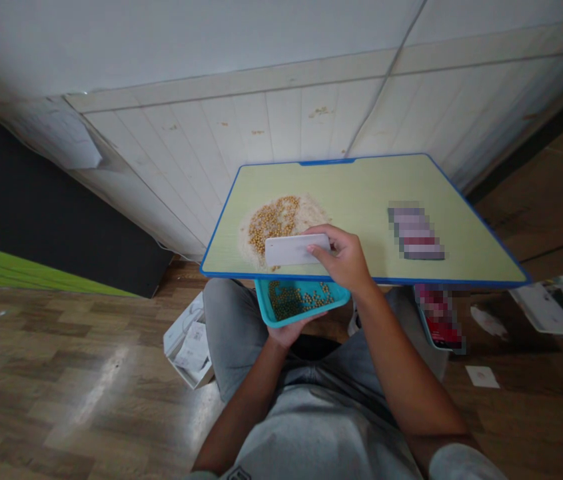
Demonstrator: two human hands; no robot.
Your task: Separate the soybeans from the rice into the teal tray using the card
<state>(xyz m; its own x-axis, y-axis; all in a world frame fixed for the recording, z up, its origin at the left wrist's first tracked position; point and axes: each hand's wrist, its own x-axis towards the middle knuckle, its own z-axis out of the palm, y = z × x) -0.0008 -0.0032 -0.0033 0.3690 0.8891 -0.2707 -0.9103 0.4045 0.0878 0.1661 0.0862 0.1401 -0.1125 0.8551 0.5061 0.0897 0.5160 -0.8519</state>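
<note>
Right hand over the near left part of the table, closed in a pinch on a white card: thumb on the near face, most of the fingers hidden behind. The card's lower edge stands at the near side of a heap of grains, small, round, gold-brown; beans or beads, cannot tell. Part of the heap is masked by the card; whether card and table touch is unclear. Pale powder lies around and to the right of the grains. Left hand under a turquoise tray, supporting it from below at the table's near edge; its fingers are mostly out of sight beneath, so how far they are spread cannot be told. More grains inside the tray, dim, thickest toward the left; its far rim is cut off by the table edge. Right side of the table: a phone, blurred into blocks, screen unreadable. Second device by the right knee, likewise blurred. White box beside the left knee, partly hidden by the leg.
</note>
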